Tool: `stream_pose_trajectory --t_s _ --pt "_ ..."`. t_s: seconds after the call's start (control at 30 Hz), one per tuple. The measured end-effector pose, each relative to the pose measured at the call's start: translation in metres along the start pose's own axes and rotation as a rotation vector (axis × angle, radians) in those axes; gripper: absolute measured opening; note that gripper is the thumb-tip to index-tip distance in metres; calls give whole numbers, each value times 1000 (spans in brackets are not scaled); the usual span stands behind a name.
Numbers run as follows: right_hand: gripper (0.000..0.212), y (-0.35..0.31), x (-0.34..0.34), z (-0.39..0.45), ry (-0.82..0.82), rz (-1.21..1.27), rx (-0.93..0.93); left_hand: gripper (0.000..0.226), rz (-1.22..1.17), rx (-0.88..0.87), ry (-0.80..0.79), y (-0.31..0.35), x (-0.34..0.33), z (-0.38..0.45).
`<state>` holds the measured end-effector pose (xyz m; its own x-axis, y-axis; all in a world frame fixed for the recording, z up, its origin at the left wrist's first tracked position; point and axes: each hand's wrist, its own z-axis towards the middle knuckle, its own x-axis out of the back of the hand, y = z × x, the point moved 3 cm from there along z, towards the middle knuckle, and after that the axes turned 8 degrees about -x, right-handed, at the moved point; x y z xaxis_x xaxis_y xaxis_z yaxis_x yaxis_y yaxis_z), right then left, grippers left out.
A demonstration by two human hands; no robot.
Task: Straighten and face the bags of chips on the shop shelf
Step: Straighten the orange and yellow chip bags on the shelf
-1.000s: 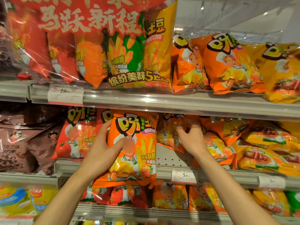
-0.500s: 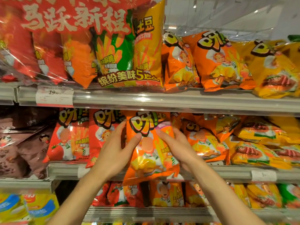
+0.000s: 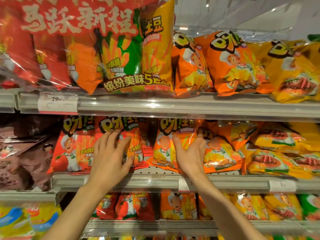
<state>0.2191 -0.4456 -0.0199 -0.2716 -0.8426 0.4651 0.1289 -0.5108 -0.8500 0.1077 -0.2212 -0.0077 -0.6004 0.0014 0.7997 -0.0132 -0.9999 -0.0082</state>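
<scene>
An orange chip bag (image 3: 164,148) stands upright and faces front on the middle shelf (image 3: 155,181). My right hand (image 3: 190,155) grips its right edge, thumb on the front and fingers tucked between it and the neighbouring orange bag (image 3: 220,153). To its left stands a red chip bag (image 3: 110,123), also facing front. My left hand (image 3: 110,153) lies flat on that red bag with fingers spread, holding nothing. A second red bag (image 3: 74,146) stands further left.
Yellow bags (image 3: 277,161) lie tilted and piled at the right of the middle shelf; brown bags (image 3: 22,153) fill the left. Above, a wrapped multi-pack (image 3: 121,58) and orange bags (image 3: 233,66) overhang the rail. More bags (image 3: 178,207) stand on the shelf below.
The orange bag went from in front of the shelf edge back onto the middle shelf, upright. My left hand let go of it and moved left onto the red bag.
</scene>
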Motion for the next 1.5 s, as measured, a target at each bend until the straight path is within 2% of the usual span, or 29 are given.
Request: stream_pose_trajectory --t_s 0.1,0.3,0.47,0.53,0.67,0.77,0.83,0.93,1.1,1.17,1.23,1.33,1.43,1.5 --pt "108 5 -3 -5 -88 -32 38 60 -2 -1 11 0 -2 -1" --pt "100 0 -14 -1 -122 -106 42 58 -29 -1 22 1 -2 1" --pt "110 8 3 4 -262 54 -32 56 -111 -22 57 -2 0 0" --pt "97 12 15 -2 -298 95 -44 53 -181 -38 86 -2 2 -1" --pt "46 19 45 -28 -268 134 -20 40 -401 -22 123 9 9 -4" --pt "27 33 61 -50 -252 198 -60 31 -595 -15 141 22 8 -15" --pt "17 47 69 -64 -260 239 -107 24 -782 36 82 33 3 -23" --pt "10 69 83 -79 -239 282 -154 12 -985 137 -64 51 -12 -34" --pt "5 106 114 -80 -197 307 -156 14 -1182 317 -88 88 -36 -54" --pt "7 118 130 -71 -233 287 -144 18 -1186 355 -93 106 -43 -56" --pt "8 128 146 -58 -263 258 -143 11 -1152 402 -54 125 -49 -55" --pt "8 143 171 -36 -245 243 -68 39 -1141 427 19 159 -51 -50" --pt "14 156 196 -17 -261 174 -19 17 -1170 432 51 195 -50 -43" --pt "13 164 209 -8 -277 163 -24 14 -1158 453 58 212 -51 -38"
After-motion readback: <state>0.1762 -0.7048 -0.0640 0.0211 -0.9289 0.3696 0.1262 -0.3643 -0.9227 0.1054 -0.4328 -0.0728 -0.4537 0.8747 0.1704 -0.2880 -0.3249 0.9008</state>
